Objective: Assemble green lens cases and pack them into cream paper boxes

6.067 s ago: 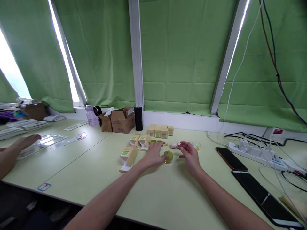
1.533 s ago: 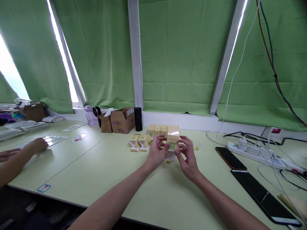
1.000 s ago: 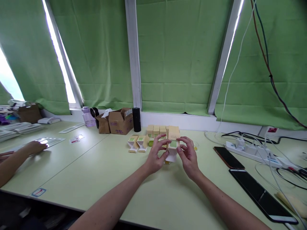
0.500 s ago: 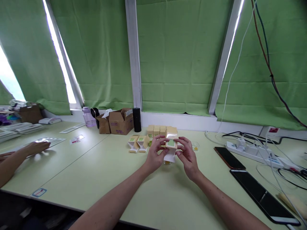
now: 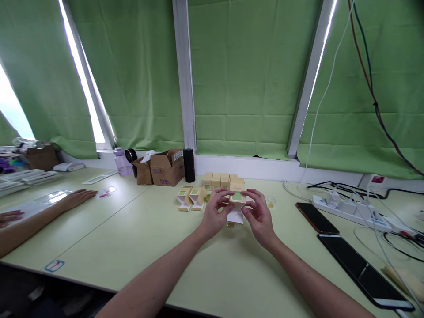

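Between my hands is a small cream cardboard box (image 5: 237, 199) with a green window, its white flap hanging open at the near end. My left hand (image 5: 214, 210) grips the left side, fingers on the upper edge and thumb lower down. On the right side, my right hand (image 5: 259, 215) pinches the same box with thumb and fingers. Below the flap, the bottom of a small clear container (image 5: 231, 225) shows on the table. Two open boxes (image 5: 191, 198) lie to the left of my hands. Several closed boxes (image 5: 216, 179) stand in a row behind.
Brown cartons (image 5: 167, 168) and a black cylinder (image 5: 189, 165) stand by the wall. A clear round piece (image 5: 270, 202) lies right of my hands. Farther right are two phones (image 5: 364, 269) and a power strip (image 5: 351, 212) with cables. At left, a co-worker's hand (image 5: 77, 199) rests over flat sheets.
The box in my hands has tilted slightly, its flap now angled more toward me. The co-worker's hand at left has slid to the right across the table.
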Available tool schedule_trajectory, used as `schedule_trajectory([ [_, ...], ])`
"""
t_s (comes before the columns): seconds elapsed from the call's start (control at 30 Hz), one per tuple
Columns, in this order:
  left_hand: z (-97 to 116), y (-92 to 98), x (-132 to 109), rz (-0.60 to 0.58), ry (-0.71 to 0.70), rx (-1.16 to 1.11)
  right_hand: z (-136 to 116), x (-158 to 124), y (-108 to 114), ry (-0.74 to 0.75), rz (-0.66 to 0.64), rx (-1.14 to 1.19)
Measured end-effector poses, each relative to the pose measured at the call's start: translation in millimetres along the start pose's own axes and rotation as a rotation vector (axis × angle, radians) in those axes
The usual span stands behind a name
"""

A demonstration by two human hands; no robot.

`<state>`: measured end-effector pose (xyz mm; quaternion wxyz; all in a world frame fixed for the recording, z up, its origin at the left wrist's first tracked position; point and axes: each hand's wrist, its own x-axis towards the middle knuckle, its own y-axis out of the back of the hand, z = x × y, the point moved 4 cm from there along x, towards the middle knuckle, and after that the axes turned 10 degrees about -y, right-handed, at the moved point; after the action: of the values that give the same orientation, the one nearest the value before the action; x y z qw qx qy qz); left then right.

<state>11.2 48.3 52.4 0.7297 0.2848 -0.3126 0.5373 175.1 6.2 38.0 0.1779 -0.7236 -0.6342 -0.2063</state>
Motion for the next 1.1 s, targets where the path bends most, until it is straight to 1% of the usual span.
schedule_trajectory([
  [0.27,-3.2,-1.8,-2.8,-0.015,0.006,0.039,3.5,0.6,-0.1,0.0,0.034,-0.033],
  [0.47,-5.4,-1.5,-4.4,-0.026,-0.018,0.082,5.4,0.1,-2.3,-0.026,0.045,-0.054],
  [0.8,1.1,-2.7,-4.0,-0.049,0.001,0.105,5.9,0.5,-1.8,-0.022,0.043,-0.059],
  [0.93,5.5,-1.7,-4.2,-0.114,0.006,0.062,5.3,2.2,0.3,-0.005,0.054,-0.053],
  [1.1,5.1,-3.4,-6.6,-0.27,-0.004,-0.018,5.1,5.9,5.1,0.006,0.103,-0.053],
])
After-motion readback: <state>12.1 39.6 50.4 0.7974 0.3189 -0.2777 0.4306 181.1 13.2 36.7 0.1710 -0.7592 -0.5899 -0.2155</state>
